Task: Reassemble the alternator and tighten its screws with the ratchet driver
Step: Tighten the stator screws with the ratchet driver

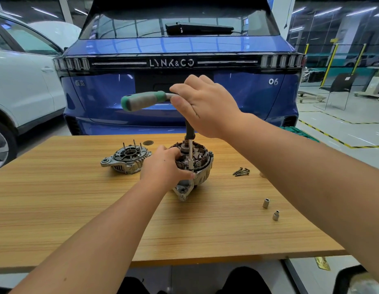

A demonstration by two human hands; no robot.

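Note:
The alternator body (202,166), with copper windings showing on top, stands on the wooden table (78,209). My left hand (163,166) grips its left side and steadies it. My right hand (203,105) holds the head of the ratchet driver (144,100), whose green and grey handle points left. A thin extension shaft (190,151) runs straight down from the ratchet to the alternator's near rim. The separate alternator end cover (126,159), with long studs sticking up, lies to the left of the body.
Several loose screws (241,171) lie to the right of the alternator. Two small sockets (266,203) (276,215) stand near the table's right front. A dark round disc (148,142) lies at the far edge. A blue car (180,81) is parked just behind the table.

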